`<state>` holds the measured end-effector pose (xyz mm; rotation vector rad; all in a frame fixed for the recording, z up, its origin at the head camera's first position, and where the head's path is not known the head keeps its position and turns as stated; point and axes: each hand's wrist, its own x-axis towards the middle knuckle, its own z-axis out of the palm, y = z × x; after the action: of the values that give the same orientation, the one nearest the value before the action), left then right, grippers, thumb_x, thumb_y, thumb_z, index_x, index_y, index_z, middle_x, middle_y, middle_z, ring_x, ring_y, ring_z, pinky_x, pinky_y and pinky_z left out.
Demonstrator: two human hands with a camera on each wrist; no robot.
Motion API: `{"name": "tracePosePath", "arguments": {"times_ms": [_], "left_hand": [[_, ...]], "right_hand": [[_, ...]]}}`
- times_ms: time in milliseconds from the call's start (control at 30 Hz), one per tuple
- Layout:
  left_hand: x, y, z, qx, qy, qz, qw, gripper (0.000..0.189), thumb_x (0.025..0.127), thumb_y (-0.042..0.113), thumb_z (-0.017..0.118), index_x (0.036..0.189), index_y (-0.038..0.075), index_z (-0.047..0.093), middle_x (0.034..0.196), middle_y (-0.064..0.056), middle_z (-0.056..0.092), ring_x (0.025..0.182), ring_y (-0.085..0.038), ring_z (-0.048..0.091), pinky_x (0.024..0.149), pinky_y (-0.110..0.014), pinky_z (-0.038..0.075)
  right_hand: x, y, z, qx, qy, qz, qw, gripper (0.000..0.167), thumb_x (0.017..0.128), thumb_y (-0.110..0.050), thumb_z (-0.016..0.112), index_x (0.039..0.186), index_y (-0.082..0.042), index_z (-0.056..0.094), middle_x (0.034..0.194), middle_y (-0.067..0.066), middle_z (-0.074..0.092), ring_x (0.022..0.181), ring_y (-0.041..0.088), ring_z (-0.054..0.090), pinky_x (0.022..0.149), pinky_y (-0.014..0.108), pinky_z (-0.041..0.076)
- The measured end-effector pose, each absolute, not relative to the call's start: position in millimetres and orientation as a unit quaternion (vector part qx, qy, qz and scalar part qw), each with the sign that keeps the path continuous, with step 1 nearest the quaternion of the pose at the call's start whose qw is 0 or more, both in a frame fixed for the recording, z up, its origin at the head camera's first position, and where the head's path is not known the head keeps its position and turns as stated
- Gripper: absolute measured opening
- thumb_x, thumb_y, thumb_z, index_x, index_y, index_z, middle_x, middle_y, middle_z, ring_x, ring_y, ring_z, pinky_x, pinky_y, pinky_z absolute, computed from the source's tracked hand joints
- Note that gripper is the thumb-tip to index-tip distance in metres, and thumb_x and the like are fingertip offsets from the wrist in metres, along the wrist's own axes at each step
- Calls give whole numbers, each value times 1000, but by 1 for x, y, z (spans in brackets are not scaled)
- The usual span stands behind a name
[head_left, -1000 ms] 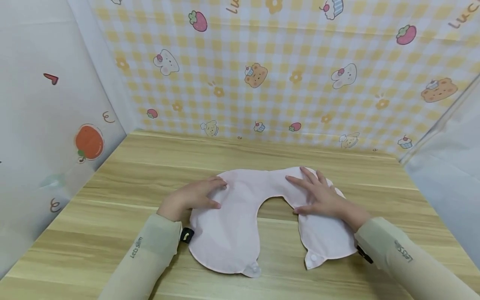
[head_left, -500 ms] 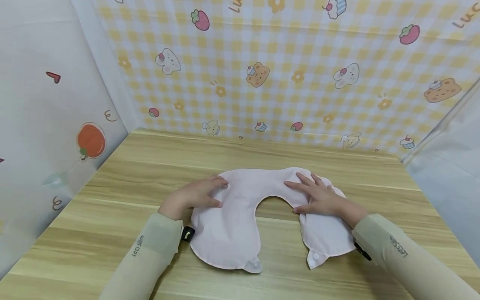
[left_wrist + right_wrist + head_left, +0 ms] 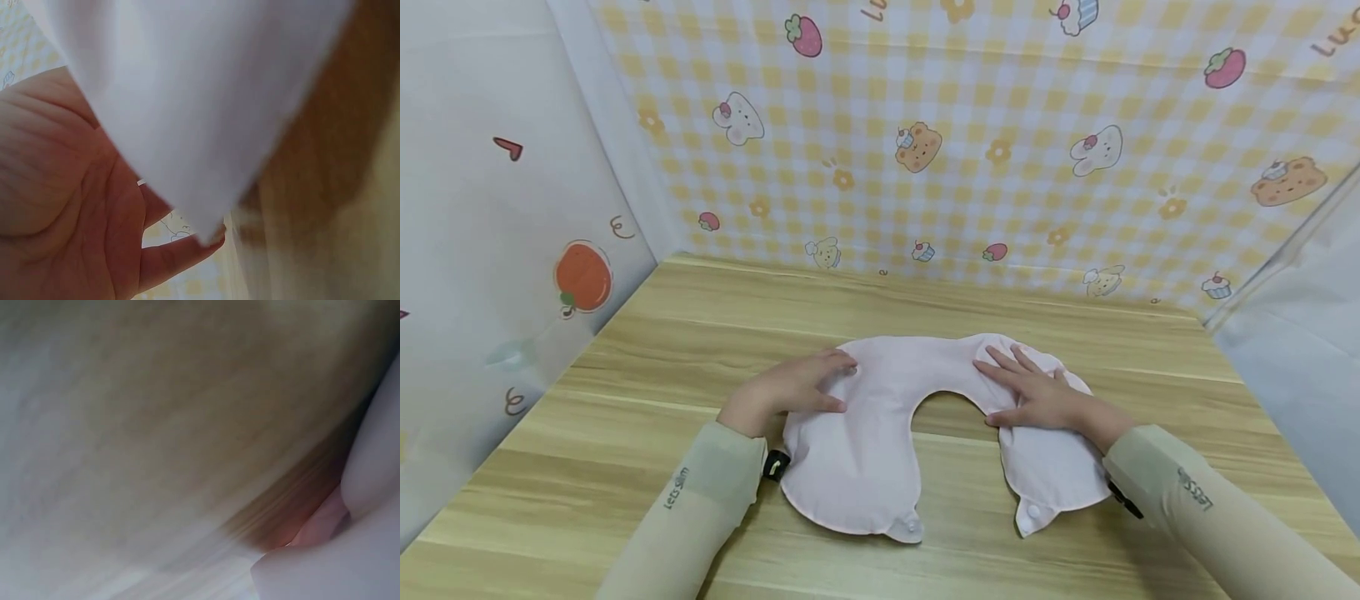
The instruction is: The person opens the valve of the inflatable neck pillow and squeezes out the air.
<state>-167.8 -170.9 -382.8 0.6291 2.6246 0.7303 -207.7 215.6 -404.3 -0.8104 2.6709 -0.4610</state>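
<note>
A pale pink U-shaped neck pillow lies on the wooden table with its opening toward the person. Each end carries a small corner tab: the left tab and the right tab, both with a round snap. My left hand rests at the pillow's upper left edge, thumb and fingers apart. Across the upper right curve, my right hand lies with fingers spread, its thumb at the inner edge. Pillow fabric covers part of the left palm in the left wrist view; the right wrist view is blurred.
The light wood-grain table spreads around the pillow. Behind it rises a yellow checked backdrop with cartoon prints. White printed sheeting stands at the left, and another pale sheet borders the right side.
The right fingers have shifted slightly on the pillow's upper right curve. The pillow's left end lies a little higher in the view, and the left hand stays nearly in place.
</note>
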Motion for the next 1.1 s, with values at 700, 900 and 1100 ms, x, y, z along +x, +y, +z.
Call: {"name": "tracePosePath", "arguments": {"times_ms": [700,900,1100], "left_hand": [[-169,-170,-384,221,925,254,177,59,92,21,72,144,6,49,156,-16,39,141,-38,42,115,-55,34],[-169,-170,-384,213,926,251,185,59,91,22,72,145,9,49,158,-15,36,143,-38,39,116,-56,33],[-170,-170,-384,219,926,247,183,59,91,20,72,144,9,50,159,-16,35,143,-39,38,116,-57,32]], "right_hand": [[-213,218,-410,-285,925,-166,186,91,87,-62,64,160,-31,19,170,2,3,153,41,-11,103,83,-9],[-213,220,-408,-316,923,-172,137,80,87,-55,69,154,-24,39,166,10,21,151,50,5,108,81,7],[-217,226,-393,-368,905,-209,42,35,84,-22,78,117,-14,70,146,20,51,137,49,37,108,67,31]]}}
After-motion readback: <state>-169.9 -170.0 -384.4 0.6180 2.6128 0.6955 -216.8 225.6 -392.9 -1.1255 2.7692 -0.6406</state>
